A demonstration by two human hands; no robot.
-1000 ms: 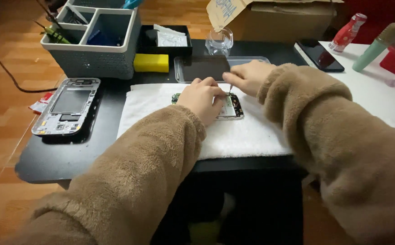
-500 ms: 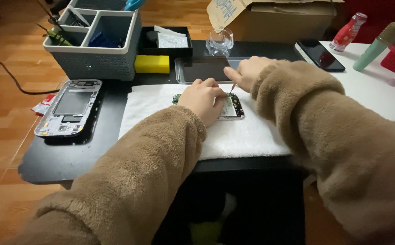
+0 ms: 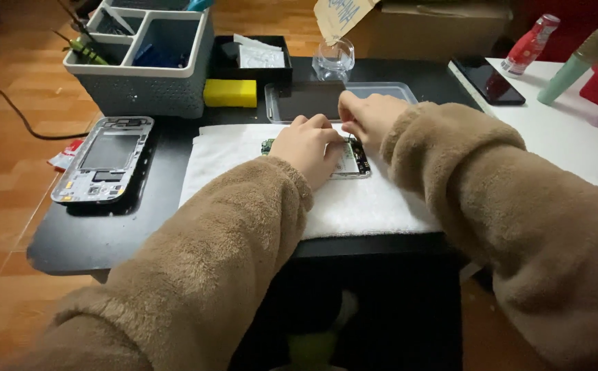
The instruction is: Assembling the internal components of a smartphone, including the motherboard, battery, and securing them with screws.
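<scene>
Head view: looking down over two arms in fuzzy tan sleeves that reach onto a black surface.
Left hand: the left hand lies palm down over an opened phone, fingers curled loosely on top of it and pinning it flat; it covers most of the phone's left part.
Right hand: the right hand is just beside the left, fingers bunched and pinched together over the phone's upper edge. A thin dark tool seems to sit at its fingertips, but it is too small to tell for sure.
Opened phone: lies flat on a white cloth near the middle of the surface, its green board and pale inner parts showing to the right of the left hand.
White cloth: spread across the front half of the surface, under both hands.
Phone frame: a grey phone frame lies well apart to the left, on the bare black top.
Behind the hands: a clear shallow tray touches the cloth's far edge; a yellow block sits beside it, and a grey organiser bin stands at the back left.
Right side: a dark phone rests on a white table.
</scene>
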